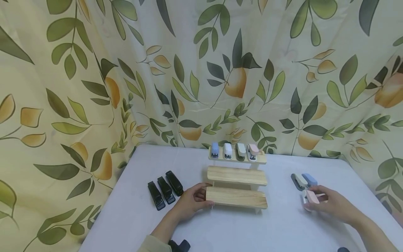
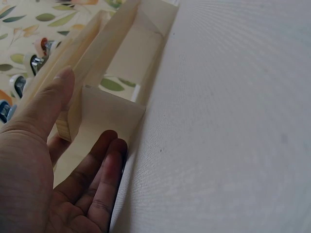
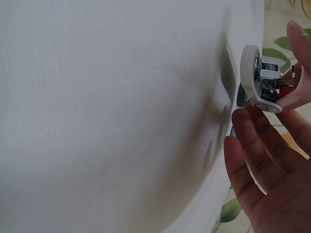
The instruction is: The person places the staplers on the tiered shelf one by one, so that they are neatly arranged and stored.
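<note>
At the right, my right hand (image 1: pixel 338 208) pinches a small pink and white stapler (image 1: pixel 311 197) between thumb and fingers. In the right wrist view the metal mechanism of this stapler (image 3: pixel 269 77) shows, with the other fingers spread below it. A grey-green stapler (image 1: pixel 300 181) and a blue stapler (image 1: pixel 310 179) lie just beyond that hand. My left hand (image 1: pixel 189 203) grips the left end of a tiered wooden rack (image 1: pixel 236 198) at its lowest board, thumb on the front edge. In the left wrist view, the remaining fingers (image 2: pixel 104 179) curl beside the rack's white leg (image 2: pixel 112 109).
On the rack's top tier stand a blue stapler (image 1: pixel 214 149), a white stapler (image 1: pixel 227 151), a grey-green stapler (image 1: pixel 241 152) and a pink stapler (image 1: pixel 253 152). Three black staplers (image 1: pixel 165 189) lie left of the rack. A leaf-patterned curtain (image 1: pixel 195 70) hangs behind the white table (image 1: pixel 233 234).
</note>
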A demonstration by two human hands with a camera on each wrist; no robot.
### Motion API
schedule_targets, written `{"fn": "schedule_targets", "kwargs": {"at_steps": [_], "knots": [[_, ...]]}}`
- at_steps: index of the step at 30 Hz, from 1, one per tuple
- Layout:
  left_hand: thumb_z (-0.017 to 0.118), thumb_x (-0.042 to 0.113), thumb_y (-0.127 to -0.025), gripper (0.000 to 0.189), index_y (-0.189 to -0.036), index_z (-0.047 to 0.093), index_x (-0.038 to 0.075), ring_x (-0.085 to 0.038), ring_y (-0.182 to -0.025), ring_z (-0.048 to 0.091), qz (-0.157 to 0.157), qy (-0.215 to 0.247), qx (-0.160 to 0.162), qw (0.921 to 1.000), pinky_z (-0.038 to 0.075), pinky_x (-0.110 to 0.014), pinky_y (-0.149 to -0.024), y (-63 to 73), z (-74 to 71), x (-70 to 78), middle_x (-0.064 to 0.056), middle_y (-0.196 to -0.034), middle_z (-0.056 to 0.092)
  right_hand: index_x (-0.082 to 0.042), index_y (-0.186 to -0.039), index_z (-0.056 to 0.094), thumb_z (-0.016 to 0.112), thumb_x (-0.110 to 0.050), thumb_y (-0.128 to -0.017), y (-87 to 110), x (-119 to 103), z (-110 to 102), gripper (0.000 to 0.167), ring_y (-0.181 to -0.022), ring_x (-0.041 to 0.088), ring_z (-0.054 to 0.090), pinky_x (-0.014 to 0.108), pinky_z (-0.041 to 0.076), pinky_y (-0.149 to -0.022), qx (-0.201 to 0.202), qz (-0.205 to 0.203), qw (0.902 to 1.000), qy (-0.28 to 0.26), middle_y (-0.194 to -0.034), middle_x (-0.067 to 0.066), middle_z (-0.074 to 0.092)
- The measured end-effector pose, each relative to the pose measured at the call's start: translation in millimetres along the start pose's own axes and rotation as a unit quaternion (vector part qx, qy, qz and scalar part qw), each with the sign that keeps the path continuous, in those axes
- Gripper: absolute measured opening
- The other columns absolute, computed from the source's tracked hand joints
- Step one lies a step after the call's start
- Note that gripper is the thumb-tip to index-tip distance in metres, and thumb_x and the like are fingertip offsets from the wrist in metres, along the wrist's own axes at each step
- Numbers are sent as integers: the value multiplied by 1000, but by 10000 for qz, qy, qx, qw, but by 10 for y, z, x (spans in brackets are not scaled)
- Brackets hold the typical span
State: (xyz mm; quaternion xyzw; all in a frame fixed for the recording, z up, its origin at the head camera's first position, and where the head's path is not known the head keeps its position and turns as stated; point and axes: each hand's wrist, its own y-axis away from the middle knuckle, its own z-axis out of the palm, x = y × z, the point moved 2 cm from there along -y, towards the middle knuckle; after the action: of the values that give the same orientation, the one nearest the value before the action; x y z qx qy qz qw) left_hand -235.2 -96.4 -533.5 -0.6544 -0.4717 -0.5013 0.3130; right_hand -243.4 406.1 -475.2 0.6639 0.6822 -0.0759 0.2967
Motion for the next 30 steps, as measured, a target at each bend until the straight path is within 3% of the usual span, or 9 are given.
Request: {"fn": "schedule_targets", "kwargs": {"at_steps": [9,18,26,30], "knots": [[84,42,-86,58,-138,58,44,-13,-102,65,29,-22,10,10000,55,-23,-90,-6,2,-21,3,-114,65,-1,-142,52,79,-49,-89,97,-248,38,77,-105,36,64,34,51,-72,504,-305,9980,214,-121,26,66],[84,43,-86,58,-138,58,45,-13,-102,65,-12,18,-4,10000,55,-23,-90,3,5,-18,3,-115,65,0,-143,50,79,-51,-89,146,-436,66,80,-110,40,63,39,56,-74,558,-295,9979,110,-127,29,63],[84,41,-86,57,-137,59,43,-14,-102,65,28,91,-19,10000,55,-23,-90,4,3,-19,3,-115,65,-2,-144,50,80,-50,-87,190,-631,98,80,-101,30,62,33,52,-71,651,-353,9972,-35,-129,25,61],[84,40,-86,57,-137,59,42,-14,-102,66,64,138,-30,9999,56,-22,-90,0,7,-26,2,-115,66,-3,-142,52,83,-46,-87,218,-746,120,76,-99,27,62,29,52,-69,881,-610,9942,-71,-128,24,61]]}}
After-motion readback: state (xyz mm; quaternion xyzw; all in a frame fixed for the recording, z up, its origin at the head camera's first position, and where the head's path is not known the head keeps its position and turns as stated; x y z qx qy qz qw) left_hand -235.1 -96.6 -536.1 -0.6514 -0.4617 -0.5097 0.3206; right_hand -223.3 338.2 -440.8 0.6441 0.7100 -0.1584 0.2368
